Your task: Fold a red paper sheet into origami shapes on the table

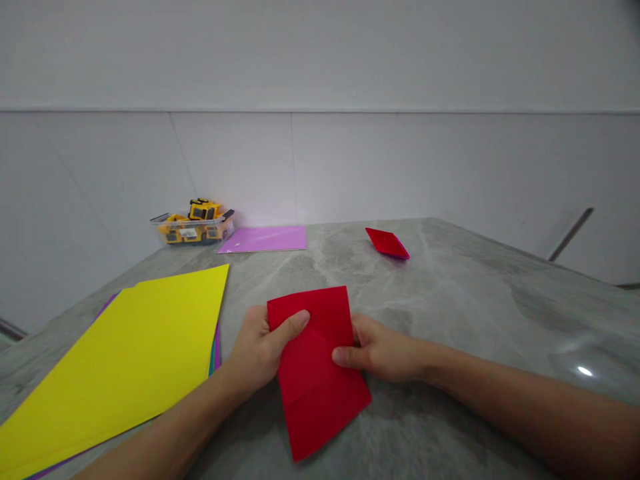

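- Tabletop: grey, marble-veined surface (475, 313) bearing all the items below.
- Stack of sheets: yellow on top (135, 340), purple and teal edges showing beneath; beside the left forearm.
- Folded, creased red paper (320, 380): between the hands. In judgement, uneven pull from the two sides could skew its folds, and hard thumb pressure could add stray creases. It lies across both grips, its upper part pinched and its lower end projecting toward the wearer; whether that end touches the tabletop cannot be told.
- Left hand (260, 343): closed on the upper left edge, thumb on the face.
- Right hand (375, 347): closed on the right edge, slightly lower, thumb likewise; most fingers hidden.
- Flat lilac rectangular sheet (265, 239): far side.
- Clear plastic bin (227, 230): yellow toy vehicles (204, 210) inside.
- Small folded red-and-pink piece (387, 243): far right, apart.
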The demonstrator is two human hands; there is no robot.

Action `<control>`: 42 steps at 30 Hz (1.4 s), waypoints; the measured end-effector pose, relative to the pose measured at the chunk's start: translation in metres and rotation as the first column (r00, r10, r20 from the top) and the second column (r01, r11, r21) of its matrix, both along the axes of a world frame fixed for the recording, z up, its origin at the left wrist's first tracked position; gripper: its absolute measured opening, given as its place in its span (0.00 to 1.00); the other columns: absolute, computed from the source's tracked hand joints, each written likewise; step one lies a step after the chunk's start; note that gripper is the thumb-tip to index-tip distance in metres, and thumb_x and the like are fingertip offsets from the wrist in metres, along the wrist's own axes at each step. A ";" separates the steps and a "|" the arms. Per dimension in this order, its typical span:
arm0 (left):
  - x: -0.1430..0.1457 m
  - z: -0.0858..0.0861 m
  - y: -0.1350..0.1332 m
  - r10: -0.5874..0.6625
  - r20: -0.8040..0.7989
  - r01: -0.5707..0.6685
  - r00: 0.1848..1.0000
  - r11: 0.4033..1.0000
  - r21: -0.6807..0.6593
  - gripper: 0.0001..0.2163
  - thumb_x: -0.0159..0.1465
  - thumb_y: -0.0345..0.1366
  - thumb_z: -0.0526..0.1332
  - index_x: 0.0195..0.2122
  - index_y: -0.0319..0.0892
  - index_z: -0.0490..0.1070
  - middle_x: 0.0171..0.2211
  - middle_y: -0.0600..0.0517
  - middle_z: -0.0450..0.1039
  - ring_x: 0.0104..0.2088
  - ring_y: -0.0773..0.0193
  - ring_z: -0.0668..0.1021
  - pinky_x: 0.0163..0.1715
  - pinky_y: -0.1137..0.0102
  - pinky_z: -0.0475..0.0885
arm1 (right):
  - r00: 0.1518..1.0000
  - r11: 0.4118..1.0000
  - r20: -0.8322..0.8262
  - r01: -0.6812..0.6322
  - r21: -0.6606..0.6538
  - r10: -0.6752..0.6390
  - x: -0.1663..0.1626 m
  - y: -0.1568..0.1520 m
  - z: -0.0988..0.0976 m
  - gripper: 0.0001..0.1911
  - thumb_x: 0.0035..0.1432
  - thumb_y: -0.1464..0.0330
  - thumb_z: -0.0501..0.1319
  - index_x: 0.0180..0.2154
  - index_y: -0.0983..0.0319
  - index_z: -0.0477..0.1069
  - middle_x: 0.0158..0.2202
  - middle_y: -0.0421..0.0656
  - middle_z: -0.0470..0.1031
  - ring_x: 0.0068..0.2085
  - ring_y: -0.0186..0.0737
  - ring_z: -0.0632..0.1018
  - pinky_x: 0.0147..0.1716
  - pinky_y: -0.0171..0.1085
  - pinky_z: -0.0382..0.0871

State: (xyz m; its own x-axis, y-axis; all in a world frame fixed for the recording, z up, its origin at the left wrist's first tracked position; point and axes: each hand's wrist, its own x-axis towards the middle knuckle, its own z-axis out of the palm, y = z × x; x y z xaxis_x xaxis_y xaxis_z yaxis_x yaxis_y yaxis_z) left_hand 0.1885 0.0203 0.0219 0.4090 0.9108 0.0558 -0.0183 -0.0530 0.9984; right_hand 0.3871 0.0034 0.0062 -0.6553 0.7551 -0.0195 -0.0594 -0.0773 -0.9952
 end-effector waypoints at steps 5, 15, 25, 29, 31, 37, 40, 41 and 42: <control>-0.002 -0.002 0.003 0.025 0.025 -0.025 0.999 1.000 0.004 0.15 0.57 0.46 0.65 0.29 0.38 0.72 0.21 0.50 0.74 0.20 0.64 0.74 0.19 0.74 0.67 | 0.997 0.997 0.048 0.066 -0.039 -0.064 0.003 0.001 0.001 0.22 0.50 0.54 0.67 0.37 0.65 0.73 0.34 0.45 0.77 0.32 0.38 0.77 0.35 0.37 0.69; 0.014 0.002 0.000 0.098 -0.029 -0.102 0.995 0.984 -0.148 0.11 0.54 0.41 0.68 0.30 0.38 0.75 0.29 0.48 0.79 0.25 0.61 0.78 0.24 0.71 0.71 | 0.919 0.927 0.122 0.371 0.059 -0.376 -0.006 0.003 -0.009 0.18 0.52 0.54 0.63 0.31 0.63 0.71 0.28 0.43 0.76 0.28 0.39 0.76 0.28 0.38 0.69; 0.013 0.001 0.003 0.141 0.045 -0.129 0.989 0.970 -0.207 0.13 0.53 0.44 0.68 0.32 0.38 0.75 0.29 0.47 0.80 0.23 0.59 0.79 0.24 0.68 0.73 | 0.977 0.984 0.143 0.148 0.096 -0.160 -0.005 -0.001 -0.003 0.30 0.53 0.44 0.57 0.26 0.66 0.70 0.19 0.42 0.74 0.18 0.31 0.72 0.18 0.30 0.65; 0.011 0.001 0.006 0.258 -0.056 -0.258 0.964 0.966 0.003 0.19 0.59 0.51 0.61 0.22 0.39 0.70 0.18 0.52 0.75 0.16 0.65 0.72 0.16 0.74 0.64 | 0.956 0.995 0.284 0.046 0.092 -0.071 -0.002 -0.003 -0.004 0.33 0.53 0.41 0.52 0.20 0.65 0.66 0.11 0.39 0.66 0.11 0.27 0.65 0.11 0.27 0.56; 0.010 0.001 0.007 0.295 -0.060 -0.292 0.953 0.954 0.065 0.22 0.60 0.53 0.58 0.20 0.40 0.69 0.16 0.53 0.72 0.15 0.66 0.70 0.15 0.74 0.62 | 0.942 0.993 0.325 0.049 0.107 -0.081 -0.003 -0.005 -0.002 0.33 0.53 0.40 0.51 0.18 0.64 0.64 0.10 0.38 0.64 0.11 0.27 0.63 0.10 0.27 0.52; 0.011 0.000 0.004 0.236 0.052 -0.231 0.970 0.969 -0.086 0.21 0.59 0.54 0.59 0.23 0.40 0.72 0.17 0.52 0.74 0.16 0.64 0.72 0.17 0.73 0.65 | 0.941 0.987 0.315 0.081 0.140 -0.123 -0.002 -0.003 0.000 0.32 0.51 0.40 0.53 0.19 0.63 0.62 0.09 0.35 0.61 0.10 0.27 0.61 0.08 0.27 0.48; 0.012 -0.001 0.003 0.226 0.100 -0.209 0.969 0.965 -0.157 0.21 0.58 0.54 0.60 0.25 0.39 0.74 0.19 0.51 0.75 0.17 0.63 0.73 0.17 0.72 0.66 | 0.949 0.987 0.290 0.081 0.142 -0.120 -0.001 -0.002 -0.004 0.32 0.51 0.41 0.54 0.20 0.63 0.63 0.11 0.35 0.62 0.10 0.26 0.62 0.08 0.26 0.48; 0.012 -0.001 0.003 0.227 0.114 -0.206 0.967 0.964 -0.169 0.20 0.58 0.54 0.61 0.27 0.39 0.74 0.20 0.51 0.75 0.18 0.62 0.74 0.18 0.72 0.66 | 0.951 0.987 0.286 0.079 0.136 -0.116 0.000 -0.002 -0.004 0.32 0.52 0.41 0.54 0.20 0.64 0.64 0.11 0.36 0.63 0.11 0.26 0.63 0.08 0.26 0.50; 0.012 -0.001 0.004 0.230 0.132 -0.205 0.964 0.963 -0.176 0.20 0.58 0.54 0.61 0.29 0.38 0.75 0.21 0.50 0.76 0.19 0.62 0.75 0.18 0.72 0.67 | 0.952 0.989 0.285 0.074 0.132 -0.109 0.000 -0.003 -0.004 0.32 0.53 0.41 0.54 0.20 0.64 0.65 0.12 0.36 0.64 0.11 0.26 0.63 0.08 0.26 0.51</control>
State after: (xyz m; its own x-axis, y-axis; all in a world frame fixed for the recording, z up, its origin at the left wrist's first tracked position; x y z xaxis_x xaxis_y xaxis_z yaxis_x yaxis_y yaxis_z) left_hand 0.2007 0.0243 0.0211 0.1981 0.9788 -0.0515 -0.1742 0.0869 0.9809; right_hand 0.3868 0.0008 0.0022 -0.5628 0.8198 -0.1059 0.2324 0.0340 -0.9720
